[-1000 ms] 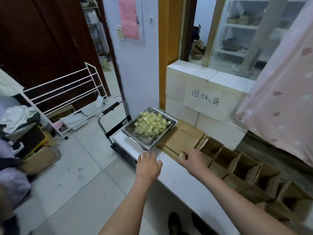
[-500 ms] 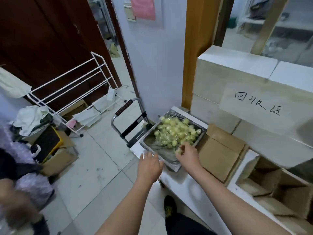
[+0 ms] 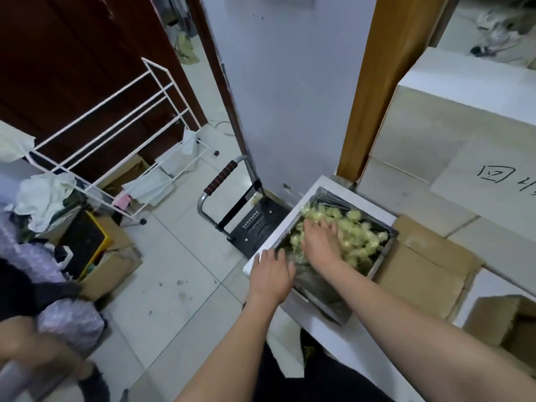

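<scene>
R hand (image 3: 319,242) in yellow wrapped pieces (image 3: 365,236), fingers buried (can't tell if gripping any). L hand (image 3: 271,274) relaxed on metal tray (image 3: 384,256) rim, just left. Pile looks full; prob. most still to do.

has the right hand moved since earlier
Yes: the right hand went left from the flat brown cardboard into the metal tray of pale yellow pieces.

Tray (image 3: 384,253): sheet metal, dull grey, semi-matt. Pale-yellow pieces (image 3: 362,237): clear film wrap, glossy, crinkled. Flattened cardboard (image 3: 420,274): brown, matt. Ledge (image 3: 319,195): white, smooth. Hand-truck handle (image 3: 222,177): shiny metal tube w/ ribbed grip.
</scene>
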Action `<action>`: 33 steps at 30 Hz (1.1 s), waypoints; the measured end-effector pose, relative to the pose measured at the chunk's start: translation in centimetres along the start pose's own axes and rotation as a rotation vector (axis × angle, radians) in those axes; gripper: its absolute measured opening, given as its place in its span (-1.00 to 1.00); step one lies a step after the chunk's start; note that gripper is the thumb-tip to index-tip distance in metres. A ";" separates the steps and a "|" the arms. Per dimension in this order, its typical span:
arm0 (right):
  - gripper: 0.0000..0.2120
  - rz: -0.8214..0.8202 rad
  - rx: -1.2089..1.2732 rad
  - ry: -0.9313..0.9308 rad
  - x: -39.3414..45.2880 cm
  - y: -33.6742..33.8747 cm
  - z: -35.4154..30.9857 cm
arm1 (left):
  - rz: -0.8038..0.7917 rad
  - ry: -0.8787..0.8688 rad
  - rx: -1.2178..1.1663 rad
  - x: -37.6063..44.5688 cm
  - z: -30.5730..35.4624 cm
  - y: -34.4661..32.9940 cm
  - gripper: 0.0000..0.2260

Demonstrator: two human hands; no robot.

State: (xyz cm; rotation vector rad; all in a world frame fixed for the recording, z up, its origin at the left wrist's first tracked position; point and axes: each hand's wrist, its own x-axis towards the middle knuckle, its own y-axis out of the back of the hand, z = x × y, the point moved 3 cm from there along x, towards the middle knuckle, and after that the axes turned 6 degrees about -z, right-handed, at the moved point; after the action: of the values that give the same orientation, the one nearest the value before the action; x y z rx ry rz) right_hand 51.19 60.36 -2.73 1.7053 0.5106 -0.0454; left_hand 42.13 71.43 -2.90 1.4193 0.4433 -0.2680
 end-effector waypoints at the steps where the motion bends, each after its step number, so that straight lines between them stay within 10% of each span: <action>1: -0.70 -0.018 -0.035 -0.006 0.8 -0.3 -0.4 | 0.002 -0.019 -0.010 0.6 -0.2 0.2 -0.58; 18: -0.70 -0.204 -0.168 -0.300 4.6 -1.5 -4.8 | -0.103 -0.342 0.129 11.3 -6.6 4.7 -0.55; 33: -0.43 0.044 0.218 -0.726 -1.6 2.7 -0.1 | -0.130 -0.694 0.148 12.9 1.0 7.2 -0.55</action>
State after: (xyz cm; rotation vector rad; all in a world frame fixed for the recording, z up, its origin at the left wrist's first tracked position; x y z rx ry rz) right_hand 50.68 59.65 0.26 1.7638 -0.0796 -0.6826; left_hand 56.94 72.50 -2.18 1.3416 -0.0596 -0.8773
